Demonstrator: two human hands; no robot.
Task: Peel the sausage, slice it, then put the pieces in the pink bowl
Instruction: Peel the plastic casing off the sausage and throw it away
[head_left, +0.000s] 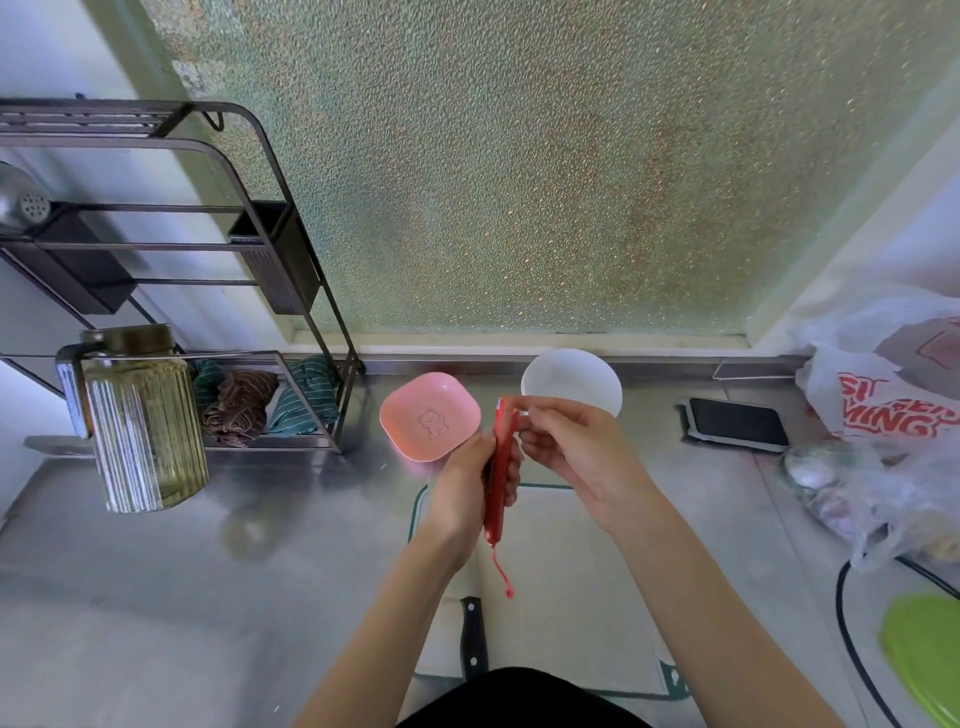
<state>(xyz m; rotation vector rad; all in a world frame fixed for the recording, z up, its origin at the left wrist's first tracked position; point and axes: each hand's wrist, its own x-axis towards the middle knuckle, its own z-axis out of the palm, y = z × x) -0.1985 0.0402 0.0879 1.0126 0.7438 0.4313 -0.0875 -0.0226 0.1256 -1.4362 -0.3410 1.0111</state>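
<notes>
Head view, left hand (462, 488) fingers wrapped round upright sausage (500, 478) — right hand (571, 447) fingers pinching its top

red-cased sausage (500, 483) upright above cutting board; pink bowl (429, 415) empty, behind-left.

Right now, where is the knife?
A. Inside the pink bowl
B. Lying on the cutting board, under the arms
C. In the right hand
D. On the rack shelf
B: the knife lies on the cutting board, while both hands hold the sausage above it.
</notes>
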